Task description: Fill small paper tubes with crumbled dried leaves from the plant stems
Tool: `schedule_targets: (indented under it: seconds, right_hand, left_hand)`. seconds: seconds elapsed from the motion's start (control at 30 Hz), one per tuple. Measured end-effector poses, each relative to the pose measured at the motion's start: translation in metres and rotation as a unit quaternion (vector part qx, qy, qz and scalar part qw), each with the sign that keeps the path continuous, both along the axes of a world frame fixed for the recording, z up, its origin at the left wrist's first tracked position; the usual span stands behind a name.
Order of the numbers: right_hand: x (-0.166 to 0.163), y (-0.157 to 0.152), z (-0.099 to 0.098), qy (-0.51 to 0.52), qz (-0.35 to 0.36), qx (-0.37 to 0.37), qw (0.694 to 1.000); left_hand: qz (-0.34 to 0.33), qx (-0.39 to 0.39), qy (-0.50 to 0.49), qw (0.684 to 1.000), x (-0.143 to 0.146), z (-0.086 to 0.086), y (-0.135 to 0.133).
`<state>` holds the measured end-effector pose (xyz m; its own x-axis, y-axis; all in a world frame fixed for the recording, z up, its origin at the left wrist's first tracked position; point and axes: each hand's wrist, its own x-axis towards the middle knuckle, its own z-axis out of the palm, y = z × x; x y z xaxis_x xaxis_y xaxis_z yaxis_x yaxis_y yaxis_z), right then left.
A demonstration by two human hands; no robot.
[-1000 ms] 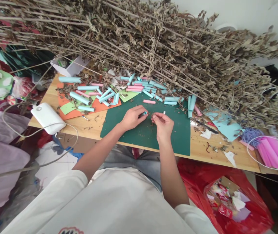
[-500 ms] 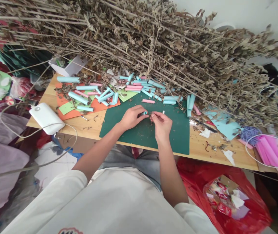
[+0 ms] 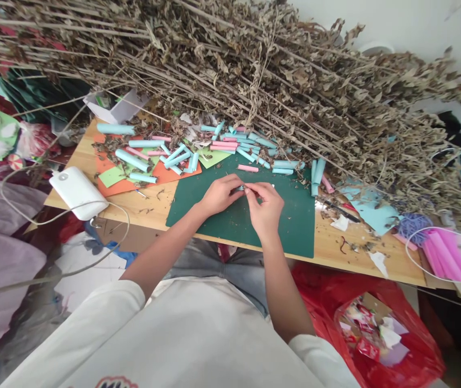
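Over the dark green mat (image 3: 295,229), my left hand (image 3: 222,195) is closed around a small light-blue paper tube (image 3: 241,188), mostly hidden by the fingers. My right hand (image 3: 266,207) is at the tube's open end, thumb and forefinger pinched together on what looks like a bit of dried leaf, barely visible. Both hands' fingertips meet there. Just beyond them a pink paper tube (image 3: 248,168) lies on the mat. A small white piece shows behind the right hand.
A large heap of dried leafy stalks (image 3: 222,70) covers the back. Several blue tubes (image 3: 133,160) and pink ones lie on orange paper (image 3: 112,186) at left. A white power bank (image 3: 78,193) with a cable sits at the left edge. Below right hangs a red rubbish bag (image 3: 412,323).
My right hand has moved slightly left and up, bringing its pinched fingertips against the tube's mouth. The left hand stays almost in place, still around the tube.
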<state>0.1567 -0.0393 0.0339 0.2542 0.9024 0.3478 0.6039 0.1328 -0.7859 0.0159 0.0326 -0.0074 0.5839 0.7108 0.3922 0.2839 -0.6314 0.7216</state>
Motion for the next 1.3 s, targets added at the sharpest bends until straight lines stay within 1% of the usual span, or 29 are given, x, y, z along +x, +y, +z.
schedule_targets:
  seconds: [0.07,0.17,0.3,0.4,0.5,0.67,0.73,0.83,0.9,1.1,1.3]
  right_hand:
    - [-0.002,-0.001,0.0,-0.038,-0.004,0.016,0.999]
    - [-0.006,-0.001,-0.001,-0.057,-0.015,0.035,0.998]
    - [-0.01,0.003,-0.004,-0.049,-0.034,0.05,0.997]
    - [-0.008,0.005,-0.004,-0.027,-0.034,0.043,0.998]
    - [-0.005,0.005,-0.002,-0.03,-0.017,0.032,0.999]
    - [0.0,0.003,0.0,-0.097,0.045,0.03,0.994]
    - [0.001,0.002,-0.003,-0.094,0.041,0.028,0.994]
    - [0.001,0.002,-0.008,-0.04,0.007,0.014,0.999]
    - [0.001,0.002,-0.009,-0.025,-0.005,0.006,1.0]
    - [0.004,0.005,-0.007,-0.052,0.016,0.029,0.998]
    - [0.005,0.004,-0.008,-0.112,0.041,0.035,0.992]
  left_hand:
    - [0.0,-0.003,-0.003,1.0,0.0,0.0,0.0]
    - [-0.009,-0.001,-0.016,1.0,0.0,-0.001,0.001]
    - [-0.006,-0.001,-0.012,1.0,0.0,-0.001,0.001]
    - [-0.003,0.0,-0.005,1.0,0.0,0.0,0.0]
    - [-0.001,-0.001,-0.001,1.0,0.0,0.0,0.0]
    - [0.002,-0.002,-0.004,1.0,0.0,0.0,0.0]
    - [0.003,0.0,-0.006,1.0,0.0,-0.002,0.0]
    - [0.005,0.0,-0.007,1.0,0.0,-0.003,0.001]
    - [0.005,-0.001,-0.01,1.0,0.001,-0.003,0.001]
    - [0.007,-0.003,-0.008,1.0,0.001,-0.002,0.001]
    - [0.006,-0.01,-0.011,1.0,0.0,-0.001,0.0]
